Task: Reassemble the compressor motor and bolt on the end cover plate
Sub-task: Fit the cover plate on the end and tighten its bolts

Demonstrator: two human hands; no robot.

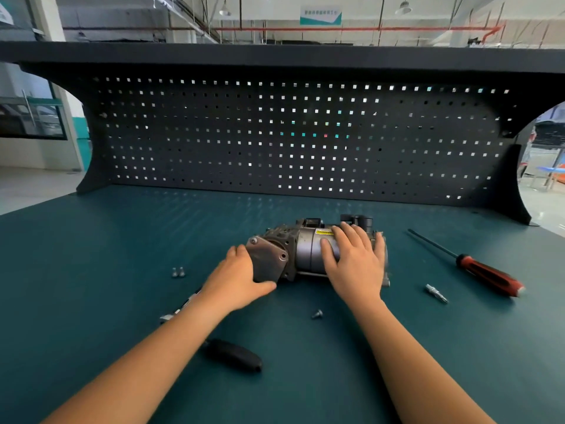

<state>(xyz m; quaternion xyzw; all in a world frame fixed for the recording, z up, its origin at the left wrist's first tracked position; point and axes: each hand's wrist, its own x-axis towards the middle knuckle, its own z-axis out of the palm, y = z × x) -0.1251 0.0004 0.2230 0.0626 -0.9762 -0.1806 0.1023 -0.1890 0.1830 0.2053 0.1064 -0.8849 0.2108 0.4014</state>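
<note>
Compressor motor (308, 252) is steadied on the table (91, 270), long axis lying left to right.
The end cover plate (269, 261) is set at its left end and is gripped by the left hand (238, 276); the right hand (354, 264) is laid open and flat on the round body. A yellow label (324, 231) reading "WARNING" is seen upside down. Two loose bolts (177, 272) are lying nearer to the left hand.

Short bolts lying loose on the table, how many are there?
3. A first bolt and second bolt sit together left of the end cover plate; a third bolt lies alone in front of the compressor motor. Others may be hidden.
</note>
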